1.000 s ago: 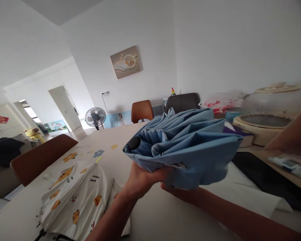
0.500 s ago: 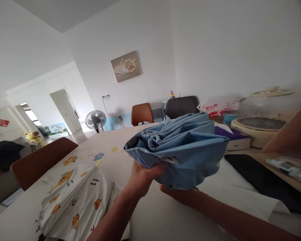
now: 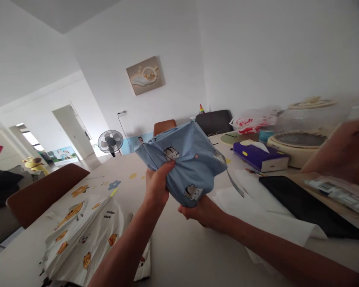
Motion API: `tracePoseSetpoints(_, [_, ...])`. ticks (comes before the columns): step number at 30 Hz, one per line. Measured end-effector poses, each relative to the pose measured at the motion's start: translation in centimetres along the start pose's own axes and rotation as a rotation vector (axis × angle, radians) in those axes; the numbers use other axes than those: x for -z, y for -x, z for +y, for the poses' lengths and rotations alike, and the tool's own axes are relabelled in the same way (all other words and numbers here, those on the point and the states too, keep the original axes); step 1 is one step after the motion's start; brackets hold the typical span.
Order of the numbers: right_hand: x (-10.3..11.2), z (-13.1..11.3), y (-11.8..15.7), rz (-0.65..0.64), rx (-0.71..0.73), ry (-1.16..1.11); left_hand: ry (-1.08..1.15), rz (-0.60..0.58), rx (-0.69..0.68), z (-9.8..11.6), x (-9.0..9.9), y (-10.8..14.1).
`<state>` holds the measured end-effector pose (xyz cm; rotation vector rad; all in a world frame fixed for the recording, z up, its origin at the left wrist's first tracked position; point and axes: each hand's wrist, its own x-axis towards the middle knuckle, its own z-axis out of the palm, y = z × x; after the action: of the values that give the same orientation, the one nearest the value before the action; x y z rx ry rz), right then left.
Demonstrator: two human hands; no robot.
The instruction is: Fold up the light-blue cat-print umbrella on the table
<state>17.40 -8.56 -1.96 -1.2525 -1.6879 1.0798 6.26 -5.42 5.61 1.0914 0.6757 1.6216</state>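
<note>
A light blue folding umbrella point(image 3: 194, 151) with cat-like prints hangs above the table between my hands, its cloth loosely gathered and a grey strap dangling at its right. My left hand point(image 3: 159, 181) is closed around its left part, thumb pressed on the cloth. Below, my right hand point(image 3: 197, 212) grips the lower end, with some fingers hidden behind or under the fabric. On the table to the left lies a white umbrella point(image 3: 98, 227) printed with yellow ducks, apart from both hands.
The white table point(image 3: 173, 255) spreads beneath. To the right are a black flat tray-like thing point(image 3: 308, 205), white paper point(image 3: 275, 223), a purple tissue box point(image 3: 259, 156) and a large lidded appliance point(image 3: 302, 139). Brown chair point(image 3: 48, 191) at left; standing fan point(image 3: 110, 141) beyond.
The blue umbrella has been turned, so a printed outer panel faces me instead of the open folds, and its strap now shows. Both hands shifted slightly left with it.
</note>
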Motion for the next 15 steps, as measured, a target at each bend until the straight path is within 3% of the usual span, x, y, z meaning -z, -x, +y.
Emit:
tracePoseSetpoints(2, [0.9, 0.1, -0.2, -0.063, 0.017, 0.018, -0.003, 0.039, 0.015, 0.0, 0.0, -0.7])
tracePoseSetpoints(6, [3.8, 0.0, -0.6, -0.309, 0.008, -0.065, 0.002, 0.119, 0.045, 0.8, 0.6, -2.3])
tracePoseSetpoints(10, [5.9, -0.5, -1.0, -0.374, -0.032, -0.289, -0.025, 0.217, 0.103, 1.4, 1.5, -3.7])
tracePoseSetpoints(15, [3.8, -0.5, -0.5, -0.372, 0.064, -0.483, -0.052, 0.191, 0.263, -0.3, 1.8, -4.0])
